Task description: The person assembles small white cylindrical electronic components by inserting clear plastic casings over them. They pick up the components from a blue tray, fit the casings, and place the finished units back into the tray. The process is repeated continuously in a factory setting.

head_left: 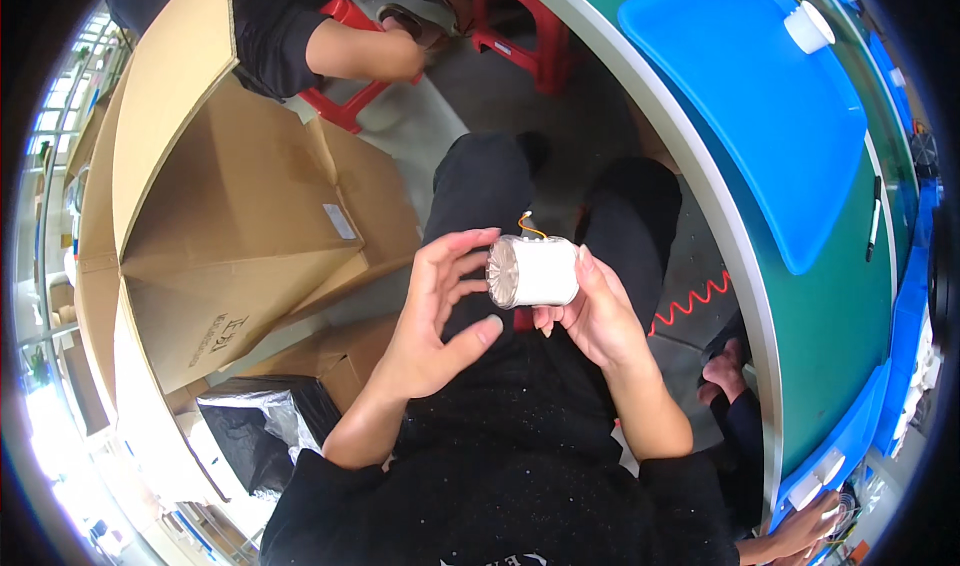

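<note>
A white cylindrical device [546, 272] with a clear ribbed cap at its left end lies sideways above my lap. A short orange wire with a small white plug [527, 216] sticks up from its far side. My right hand [598, 311] grips the device's right end, thumb on top and fingers underneath. Beside the clear cap, my left hand [445, 301] is open, its fingers and thumb spread around that end. Whether its fingertips touch the cap I cannot tell.
A large open cardboard box [240, 216] stands at the left, a black-lined bin [265, 421] nearer. On the green table [835, 316] at right are a blue tray [760, 96], white cup [812, 28] and pen [874, 221]. A red coiled cord [692, 306] hangs below. Co-workers sit nearby.
</note>
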Motion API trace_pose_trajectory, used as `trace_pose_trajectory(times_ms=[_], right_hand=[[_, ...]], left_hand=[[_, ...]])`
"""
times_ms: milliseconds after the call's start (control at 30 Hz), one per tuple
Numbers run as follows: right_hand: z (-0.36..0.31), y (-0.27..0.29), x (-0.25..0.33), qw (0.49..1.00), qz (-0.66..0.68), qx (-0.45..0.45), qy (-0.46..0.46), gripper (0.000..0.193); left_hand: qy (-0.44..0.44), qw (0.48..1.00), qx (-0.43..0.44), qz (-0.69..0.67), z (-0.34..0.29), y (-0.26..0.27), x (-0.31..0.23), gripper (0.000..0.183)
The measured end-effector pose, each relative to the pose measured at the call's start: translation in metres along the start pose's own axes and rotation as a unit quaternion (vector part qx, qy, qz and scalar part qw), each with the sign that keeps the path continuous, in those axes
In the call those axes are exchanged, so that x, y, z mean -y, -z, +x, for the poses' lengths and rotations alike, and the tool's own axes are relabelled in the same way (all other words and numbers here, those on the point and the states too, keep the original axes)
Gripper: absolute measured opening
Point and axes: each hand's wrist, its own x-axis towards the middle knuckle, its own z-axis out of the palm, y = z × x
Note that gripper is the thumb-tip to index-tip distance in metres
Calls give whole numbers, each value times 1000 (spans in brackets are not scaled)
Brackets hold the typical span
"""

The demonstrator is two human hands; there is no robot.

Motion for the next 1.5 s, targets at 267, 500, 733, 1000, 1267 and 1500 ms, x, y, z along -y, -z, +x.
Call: trace_pose_trajectory(times_ms=[267, 500, 733, 1000, 1267, 1500], right_hand=[[4, -6, 17, 989, 99, -11, -110, 53], [-2, -9, 25, 992, -11, -10, -123, 56], [-7, -9, 42, 966, -246, 29, -72, 60], [-16, -14, 9, 944, -306, 39, 120, 61], [-17, -19, 10, 921, -345, 43, 176, 75], [-13, -29, 26, 862, -440, 99, 229, 89]], left_hand=[[-134, 941, 58, 305, 13, 14, -14, 84], [-170, 931, 106, 304, 26, 13, -13, 66], [-86, 956, -60, 272, 22, -2, -9, 64], [-68, 927, -154, 335, 25, -20, -12, 58], [-9, 976, -121, 180, 23, -12, -16, 50], [81, 991, -40, -100, 13, 5, 9, 40]])
